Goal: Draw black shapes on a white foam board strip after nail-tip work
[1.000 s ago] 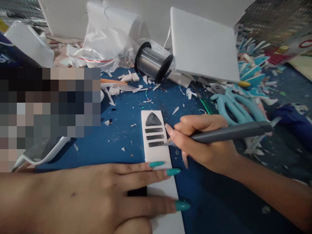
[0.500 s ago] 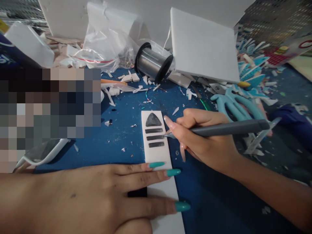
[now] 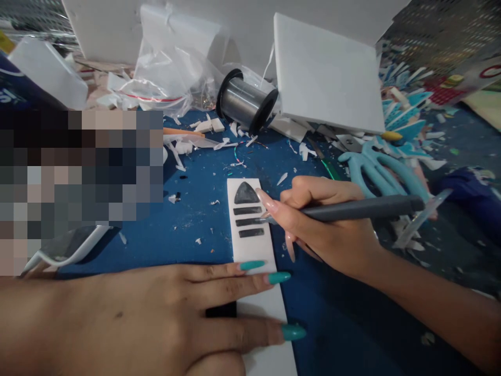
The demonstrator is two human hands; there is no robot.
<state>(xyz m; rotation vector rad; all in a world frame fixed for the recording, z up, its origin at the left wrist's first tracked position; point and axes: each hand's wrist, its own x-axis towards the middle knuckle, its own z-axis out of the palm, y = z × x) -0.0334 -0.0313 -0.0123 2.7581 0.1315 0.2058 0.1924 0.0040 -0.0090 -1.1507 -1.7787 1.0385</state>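
Observation:
A long white strip lies on the blue tabletop, bearing a dark rounded triangle and three short dark bars below it. Whether those marks are cut-outs or stuck-on pieces, I cannot tell. My left hand, with teal nails, lies flat across the strip's lower part, fingers stretched out. A small black patch shows between its fingers. My right hand is closed around a craft knife with a grey handle. The knife's tip is at the right end of the middle bar.
Teal-handled scissors lie at the right among white scraps. Behind stand a spool of thin wire or line, a clear plastic bag and a white board. A white-edged object, partly pixelated, is at the left.
My right hand and the craft knife have shifted slightly left along the middle bar. My left hand and the strip stay in place.

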